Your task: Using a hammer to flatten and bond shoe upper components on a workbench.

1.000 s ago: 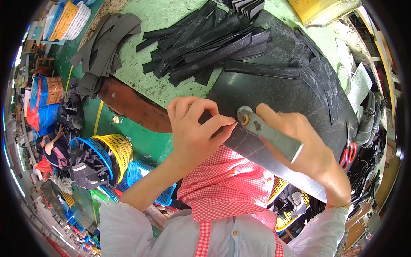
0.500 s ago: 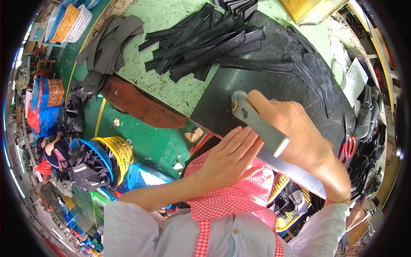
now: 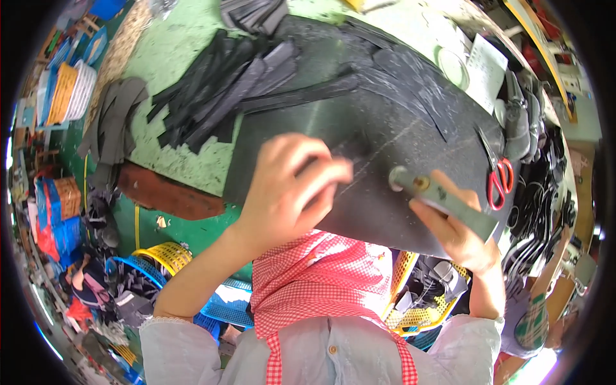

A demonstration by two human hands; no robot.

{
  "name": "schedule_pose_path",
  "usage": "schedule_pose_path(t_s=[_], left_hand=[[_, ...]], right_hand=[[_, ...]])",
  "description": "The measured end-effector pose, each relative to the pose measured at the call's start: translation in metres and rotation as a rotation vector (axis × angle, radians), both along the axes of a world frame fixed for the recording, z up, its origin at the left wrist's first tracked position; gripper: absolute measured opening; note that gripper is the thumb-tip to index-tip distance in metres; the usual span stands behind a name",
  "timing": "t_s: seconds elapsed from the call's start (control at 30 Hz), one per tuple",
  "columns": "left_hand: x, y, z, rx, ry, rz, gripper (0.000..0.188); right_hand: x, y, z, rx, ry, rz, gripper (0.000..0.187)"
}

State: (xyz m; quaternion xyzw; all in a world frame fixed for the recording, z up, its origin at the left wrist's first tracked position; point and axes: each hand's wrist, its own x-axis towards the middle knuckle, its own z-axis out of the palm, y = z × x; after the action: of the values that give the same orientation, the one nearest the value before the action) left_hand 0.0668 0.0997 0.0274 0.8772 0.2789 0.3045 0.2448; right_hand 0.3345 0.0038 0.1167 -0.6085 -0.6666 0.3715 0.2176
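Note:
A large black sheet lies flat on the green worktable. My left hand rests on its near edge, fingers curled down against the sheet and blurred. My right hand grips a grey metal cutting tool with a round head and brass bolt, its head pressed on the sheet's near right part. Pale scratch lines mark the sheet between the two hands.
Cut black strips are piled at the sheet's far left. Red-handled scissors lie at the right edge. A brown worn patch marks the table's near edge. Yellow and blue baskets stand on the floor at the left.
The view has shifted closer over the sheet. My left hand has moved up from below the table edge onto the sheet. The tool in my right hand now lies farther right.

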Motion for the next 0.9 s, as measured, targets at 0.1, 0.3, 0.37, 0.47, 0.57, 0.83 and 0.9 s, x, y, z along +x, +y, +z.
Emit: schedule_pose_path(t_s=[0.1,0.3,0.37,0.47,0.57,0.83,0.9], left_hand=[[0.024,0.008,-0.006,0.099,0.198,0.124,0.047],[0.027,0.007,0.005,-0.073,0.184,-0.326,0.045],[0.030,0.009,0.007,-0.088,0.202,-0.331,0.048],[0.037,0.011,0.002,-0.101,0.184,-0.331,0.043],[0.045,0.017,-0.010,-0.038,0.046,-0.356,0.029],[0.044,0.023,-0.015,0.138,-0.002,-0.448,0.030],[0.045,0.023,-0.014,0.151,0.019,-0.474,0.030]], right_hand=[[-0.002,-0.016,-0.002,-0.143,0.045,-0.035,0.016],[-0.003,-0.032,-0.008,-0.105,-0.027,0.089,0.019],[-0.004,-0.030,-0.011,-0.240,-0.008,0.122,0.031],[-0.009,-0.038,-0.023,-0.235,0.010,0.057,0.032],[-0.003,-0.046,-0.029,-0.230,0.017,0.070,0.030],[0.004,-0.048,-0.013,-0.017,-0.159,-0.096,0.028],[-0.002,-0.041,-0.018,-0.018,-0.088,-0.048,0.026]])
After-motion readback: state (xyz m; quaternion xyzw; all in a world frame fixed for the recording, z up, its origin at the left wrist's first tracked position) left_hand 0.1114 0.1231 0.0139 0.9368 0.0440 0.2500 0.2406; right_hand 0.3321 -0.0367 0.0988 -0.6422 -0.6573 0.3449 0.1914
